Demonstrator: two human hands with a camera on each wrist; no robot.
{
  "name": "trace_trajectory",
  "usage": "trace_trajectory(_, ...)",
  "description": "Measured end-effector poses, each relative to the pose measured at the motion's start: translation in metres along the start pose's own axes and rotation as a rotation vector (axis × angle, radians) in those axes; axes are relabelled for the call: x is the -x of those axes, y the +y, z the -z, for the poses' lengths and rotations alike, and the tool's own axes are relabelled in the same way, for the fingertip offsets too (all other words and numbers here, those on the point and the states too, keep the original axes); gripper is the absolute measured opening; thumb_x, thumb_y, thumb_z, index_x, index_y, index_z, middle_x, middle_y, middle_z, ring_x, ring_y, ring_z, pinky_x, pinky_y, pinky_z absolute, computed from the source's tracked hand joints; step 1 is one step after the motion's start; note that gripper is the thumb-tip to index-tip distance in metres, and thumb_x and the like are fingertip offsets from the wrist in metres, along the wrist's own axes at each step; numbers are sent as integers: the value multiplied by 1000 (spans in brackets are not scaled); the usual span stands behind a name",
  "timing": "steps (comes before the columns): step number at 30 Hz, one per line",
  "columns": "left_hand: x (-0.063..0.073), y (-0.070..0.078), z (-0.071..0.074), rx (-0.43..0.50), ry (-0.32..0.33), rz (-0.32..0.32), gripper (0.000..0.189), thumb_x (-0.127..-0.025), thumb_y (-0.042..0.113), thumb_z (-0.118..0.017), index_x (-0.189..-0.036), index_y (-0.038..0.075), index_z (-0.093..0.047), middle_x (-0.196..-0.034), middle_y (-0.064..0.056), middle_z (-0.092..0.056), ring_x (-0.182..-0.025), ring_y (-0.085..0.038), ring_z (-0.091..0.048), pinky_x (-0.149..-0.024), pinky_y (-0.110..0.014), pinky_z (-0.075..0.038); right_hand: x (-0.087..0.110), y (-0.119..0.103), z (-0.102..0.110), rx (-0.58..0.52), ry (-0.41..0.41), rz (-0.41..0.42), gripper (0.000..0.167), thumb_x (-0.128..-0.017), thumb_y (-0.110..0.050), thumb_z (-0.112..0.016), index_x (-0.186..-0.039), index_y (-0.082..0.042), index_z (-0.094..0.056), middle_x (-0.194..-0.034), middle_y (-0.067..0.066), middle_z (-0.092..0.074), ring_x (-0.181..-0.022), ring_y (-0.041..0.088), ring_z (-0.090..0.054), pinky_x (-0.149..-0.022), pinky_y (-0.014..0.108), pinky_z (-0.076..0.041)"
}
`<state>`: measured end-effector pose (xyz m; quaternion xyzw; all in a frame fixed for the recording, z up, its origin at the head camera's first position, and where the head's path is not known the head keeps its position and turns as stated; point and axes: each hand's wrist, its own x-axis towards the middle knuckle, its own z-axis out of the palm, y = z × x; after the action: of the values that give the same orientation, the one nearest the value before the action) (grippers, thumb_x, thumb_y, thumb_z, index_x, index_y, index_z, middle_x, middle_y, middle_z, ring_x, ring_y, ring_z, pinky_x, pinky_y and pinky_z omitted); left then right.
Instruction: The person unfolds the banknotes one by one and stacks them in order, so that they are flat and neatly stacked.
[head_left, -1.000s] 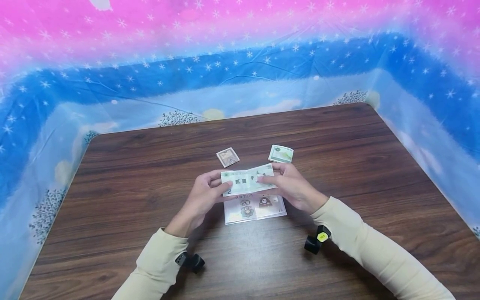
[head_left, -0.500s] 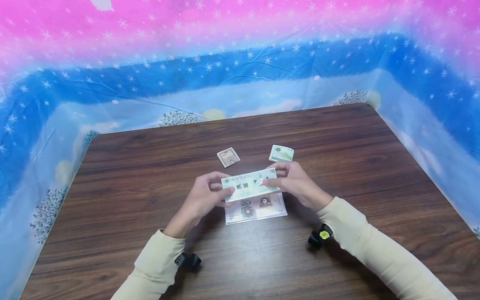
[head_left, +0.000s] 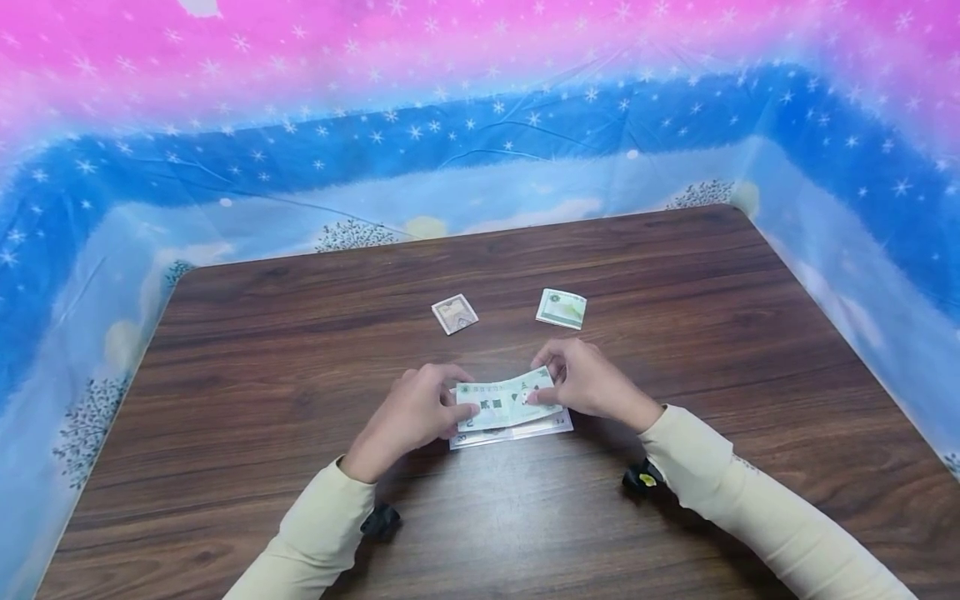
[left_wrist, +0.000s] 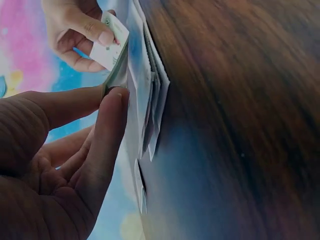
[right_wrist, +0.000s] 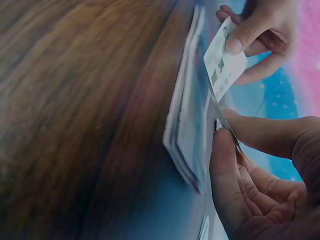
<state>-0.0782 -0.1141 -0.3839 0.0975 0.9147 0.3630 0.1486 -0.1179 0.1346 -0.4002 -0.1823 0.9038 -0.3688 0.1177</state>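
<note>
Between both hands a pale green banknote [head_left: 501, 402] is stretched, slightly bowed. My left hand [head_left: 416, 412] pinches its left end between thumb and fingers, and my right hand [head_left: 588, 385] pinches the right end the same way. Close beneath it on the table lies a stack of larger pinkish banknotes [head_left: 517, 431], mostly covered by the green note in the head view. Seen from the left wrist, the stack [left_wrist: 150, 95] shows several layers with slightly lifted edges. The right wrist view has the green note [right_wrist: 225, 65] just above the stack [right_wrist: 187, 120].
Farther back on the dark wooden table [head_left: 300, 333] lie a folded brownish banknote [head_left: 454, 314] at left and a folded green banknote [head_left: 562, 309] at right. A pink and blue snowflake cloth [head_left: 450, 125] hangs around the table's far sides.
Both hands have brought the green banknote down and nearer to me, so it now covers most of the pinkish stack. The two folded notes behind have stayed put.
</note>
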Motion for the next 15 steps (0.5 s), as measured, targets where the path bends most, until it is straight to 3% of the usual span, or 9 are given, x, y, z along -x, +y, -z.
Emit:
trace_trajectory(7, -2, -1, -6, -130, 35, -20, 36, -87, 16, -82, -118, 3, -71, -64, 2, -62, -50, -12, -56, -45, -26, -46, 1, 4, -6, 103, 22, 37, 37, -74, -22, -92, -98, -5, -69, -71, -3, -60, -60, 10, -53, -61, 29, -49)
trace_trajectory(15, -1, -3, -11, -276, 90, -76, 37, -83, 21, -86, -113, 5, -72, -86, -5, -70, -61, -17, -51, -54, -31, -48, 3, 5, -10, 218, 72, 47, 46, -72, -30, -94, -102, -4, -69, -72, -2, -58, -60, 11, -50, -56, 28, -43)
